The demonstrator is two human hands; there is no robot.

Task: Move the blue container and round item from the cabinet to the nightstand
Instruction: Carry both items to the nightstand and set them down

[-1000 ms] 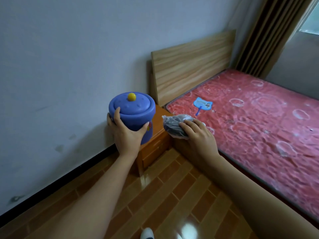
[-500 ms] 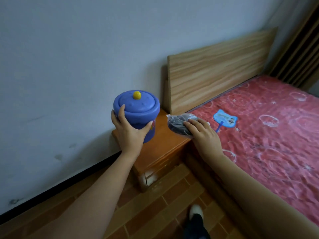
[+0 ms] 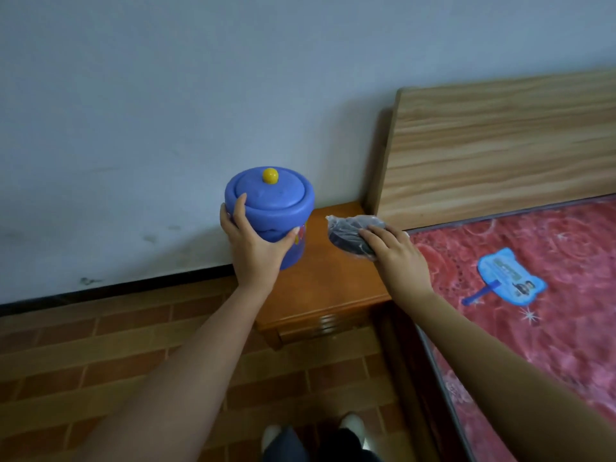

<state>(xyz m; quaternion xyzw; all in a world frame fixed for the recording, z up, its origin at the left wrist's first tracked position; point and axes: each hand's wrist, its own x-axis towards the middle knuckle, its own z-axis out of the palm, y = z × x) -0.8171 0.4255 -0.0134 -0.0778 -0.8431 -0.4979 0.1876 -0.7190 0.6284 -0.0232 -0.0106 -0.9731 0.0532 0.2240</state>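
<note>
1. Left hand (image 3: 255, 248): fingers wrapped round the blue container (image 3: 270, 208), held upright over the nightstand's (image 3: 320, 291) far left corner; contact with the top cannot be confirmed.
2. Right hand (image 3: 396, 258): fingers clasped over the dark, plastic-wrapped round item (image 3: 350, 233) at the nightstand's right edge, just beside the bed (image 3: 533, 328).
3. Step judged: placement.
4. Next move requires lowering both flat onto the top, then releasing.
5. Count: one container, one round item, one nightstand, one blue fan (image 3: 510, 278) on the bed.

Blue lidded container (image 3: 271, 208), yellow knob, upright over nightstand (image 3: 320, 288); plastic-wrapped dark round item (image 3: 350, 233) at its three o'clock.
</note>
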